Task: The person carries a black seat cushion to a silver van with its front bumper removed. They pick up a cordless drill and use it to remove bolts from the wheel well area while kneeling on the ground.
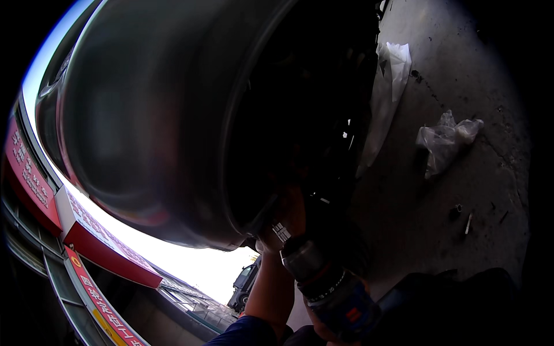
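A cordless drill (341, 307) with a dark blue body and black chuck is in my right hand (319, 324), whose fingers are wrapped round it. From the chuck a short silvery bit (281, 232) points up and left, beside my left hand (285, 216). That hand reaches to the lower edge of a car's dark, glossy body panel (156, 115), at the opening of a wheel arch (288, 104). Deep shadow hides its fingers, and I cannot tell what they touch. Inside the arch nearly everything is black, with a few bright specks.
On the grey concrete floor (450, 52) at the right lie a long piece of white plastic sheet (392, 81) and a crumpled clear plastic bag (447, 138). A thin pale stick (468, 223) lies farther down. Red shop signs (109, 259) and a dark vehicle (245, 282) stand beyond, lower left.
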The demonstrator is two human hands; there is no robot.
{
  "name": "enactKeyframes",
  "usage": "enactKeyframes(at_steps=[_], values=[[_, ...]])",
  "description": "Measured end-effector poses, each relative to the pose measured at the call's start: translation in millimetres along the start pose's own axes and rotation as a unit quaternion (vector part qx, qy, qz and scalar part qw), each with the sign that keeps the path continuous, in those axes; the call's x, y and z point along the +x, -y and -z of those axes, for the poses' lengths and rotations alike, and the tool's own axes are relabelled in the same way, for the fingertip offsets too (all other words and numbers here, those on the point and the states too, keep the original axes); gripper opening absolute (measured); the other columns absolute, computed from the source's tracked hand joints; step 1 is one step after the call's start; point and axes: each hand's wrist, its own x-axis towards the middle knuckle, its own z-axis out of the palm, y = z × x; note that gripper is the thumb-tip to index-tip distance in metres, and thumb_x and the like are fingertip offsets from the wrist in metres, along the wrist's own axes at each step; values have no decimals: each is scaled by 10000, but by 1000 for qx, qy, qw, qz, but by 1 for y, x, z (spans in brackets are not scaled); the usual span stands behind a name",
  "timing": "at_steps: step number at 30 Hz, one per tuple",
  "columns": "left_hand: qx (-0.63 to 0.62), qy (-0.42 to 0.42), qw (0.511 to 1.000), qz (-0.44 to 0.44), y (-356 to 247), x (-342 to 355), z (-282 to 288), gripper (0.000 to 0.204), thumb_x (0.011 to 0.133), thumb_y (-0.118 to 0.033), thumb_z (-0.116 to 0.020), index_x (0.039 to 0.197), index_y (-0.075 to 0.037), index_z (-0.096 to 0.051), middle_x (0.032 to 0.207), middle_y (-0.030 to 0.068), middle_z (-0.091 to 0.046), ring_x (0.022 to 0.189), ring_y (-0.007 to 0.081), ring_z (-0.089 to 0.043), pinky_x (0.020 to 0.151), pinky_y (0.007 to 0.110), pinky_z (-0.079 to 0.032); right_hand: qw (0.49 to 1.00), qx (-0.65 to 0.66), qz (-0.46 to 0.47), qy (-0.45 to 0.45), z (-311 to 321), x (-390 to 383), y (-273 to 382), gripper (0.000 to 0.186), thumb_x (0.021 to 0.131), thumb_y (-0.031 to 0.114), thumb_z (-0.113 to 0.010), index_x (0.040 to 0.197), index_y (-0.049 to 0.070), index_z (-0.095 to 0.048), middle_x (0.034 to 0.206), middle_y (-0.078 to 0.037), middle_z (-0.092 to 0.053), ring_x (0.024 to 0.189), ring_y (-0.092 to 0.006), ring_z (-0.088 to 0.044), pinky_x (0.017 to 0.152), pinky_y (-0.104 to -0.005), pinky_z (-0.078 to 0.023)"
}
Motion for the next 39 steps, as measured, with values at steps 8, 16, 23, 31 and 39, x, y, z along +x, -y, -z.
enactKeyframes(at_steps=[8,16,23,31,39], values=[[54,89,995,4,-1,6,8,545,990,-362,-727,1488,-269,-525,1394,42,-662,1565,343,-311,1185,482,-401,1000,12,-13,-12,-3,0,0,305,815,121,-775,1076,-33,-736,1013,-158,-772,935,-279,-772,845,-342,-620],[39,50,998,13,-4,4,4,431,952,-240,-711,1365,-197,-594,1330,-10,-627,1491,371,-412,1161,518,-395,1000,13,11,-16,1,13,18,257,839,59,-745,1077,-37,-736,1018,-154,-774,938,-265,-772,843,-324,-616],[21,21,999,10,0,6,-5,360,924,-152,-701,1279,-135,-637,1279,-48,-602,1429,383,-496,1145,542,-391,990,121,-71,-28,0,14,26,217,868,10,-714,1077,-40,-746,1017,-145,-772,936,-233,-768,832,-309,-613],[32,58,998,24,-3,8,2,543,975,-273,-744,1478,-254,-541,1417,39,-649,1571,335,-304,1184,504,-401,994,111,-23,-14,0,12,14,244,881,11,-706,1116,-46,-741,1027,-144,-771,919,-210,-765,831,-289,-613],[40,81,995,31,-10,9,4,548,969,-273,-752,1471,-258,-532,1525,38,-562,1582,322,-288,1193,516,-374,999,36,-7,8,1,9,28,275,881,59,-726,1138,-39,-737,1038,-145,-772,925,-221,-767,840,-305,-615]])
